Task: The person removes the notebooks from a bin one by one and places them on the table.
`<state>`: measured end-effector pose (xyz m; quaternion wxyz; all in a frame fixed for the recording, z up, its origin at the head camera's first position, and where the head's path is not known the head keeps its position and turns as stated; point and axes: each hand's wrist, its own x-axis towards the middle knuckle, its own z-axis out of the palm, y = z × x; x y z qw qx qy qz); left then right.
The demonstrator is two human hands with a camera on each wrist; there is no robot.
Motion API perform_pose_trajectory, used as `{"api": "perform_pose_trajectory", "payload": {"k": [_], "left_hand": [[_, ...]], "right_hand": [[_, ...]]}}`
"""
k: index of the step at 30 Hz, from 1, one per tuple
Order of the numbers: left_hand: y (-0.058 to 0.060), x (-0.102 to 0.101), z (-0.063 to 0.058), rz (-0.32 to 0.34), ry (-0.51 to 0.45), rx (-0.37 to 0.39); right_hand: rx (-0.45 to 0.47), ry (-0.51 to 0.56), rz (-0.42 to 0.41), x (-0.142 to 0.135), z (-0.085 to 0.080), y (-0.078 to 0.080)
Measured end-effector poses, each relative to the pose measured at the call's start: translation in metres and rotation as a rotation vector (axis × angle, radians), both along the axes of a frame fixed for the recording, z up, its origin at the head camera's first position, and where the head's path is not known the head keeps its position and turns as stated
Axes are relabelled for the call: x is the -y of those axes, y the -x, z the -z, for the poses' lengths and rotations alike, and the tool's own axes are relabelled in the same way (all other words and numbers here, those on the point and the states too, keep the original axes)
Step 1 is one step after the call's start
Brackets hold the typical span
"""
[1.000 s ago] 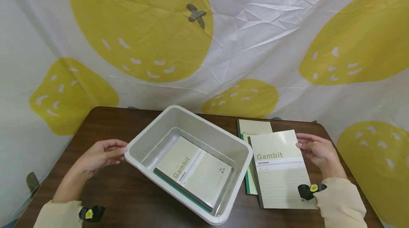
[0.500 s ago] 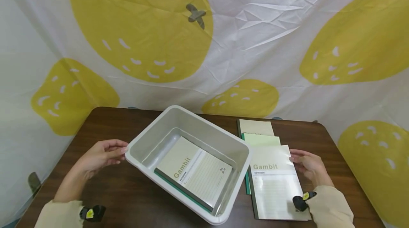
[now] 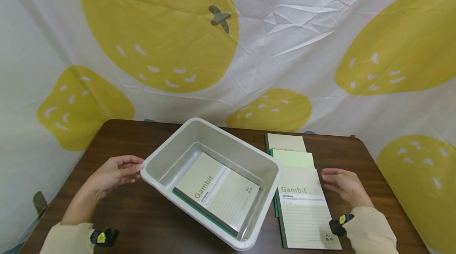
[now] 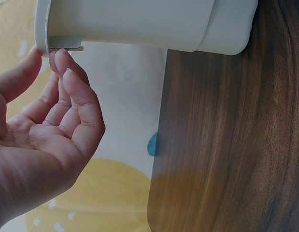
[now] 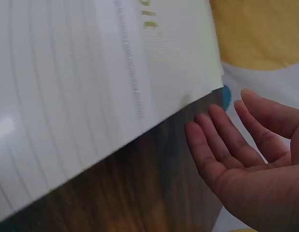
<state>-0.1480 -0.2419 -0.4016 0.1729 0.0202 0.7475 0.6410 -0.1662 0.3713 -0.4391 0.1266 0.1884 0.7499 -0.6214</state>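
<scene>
My left hand pinches the corner rim of a pale grey plastic bin between thumb and fingers. The left wrist view shows the thumb on one side of that rim and fingertips under its lip. Inside the bin lies a cream Gambit notebook, with a green edge showing beneath it. To the right, another cream Gambit notebook with a dark spine lies frontmost on the table. Beside its right edge, my right hand is relaxed and holds nothing; in the right wrist view its fingertips are apart from the notebook.
Behind the front notebook, a pale green notebook and a cream one overlap partly hidden. All rest on a dark wooden table. A white cloth with yellow fruit prints hangs behind the table's far edge.
The right hand brought the front cream notebook down toward the near side, over the green one, and let go of it. The left hand has stayed at the bin's rim.
</scene>
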Motion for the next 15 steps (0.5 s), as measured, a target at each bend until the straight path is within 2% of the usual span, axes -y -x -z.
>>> {"api": "perform_pose_trajectory", "payload": {"k": [8,15], "left_hand": [[0.000,0.000,0.000,-0.001,-0.002,0.003],[-0.001,0.000,-0.001,-0.003,0.007,-0.004]], "right_hand": [[-0.113,0.057,-0.087,0.002,-0.034,0.007],[-0.270,0.117,-0.157,0.025,-0.070,0.024]]}}
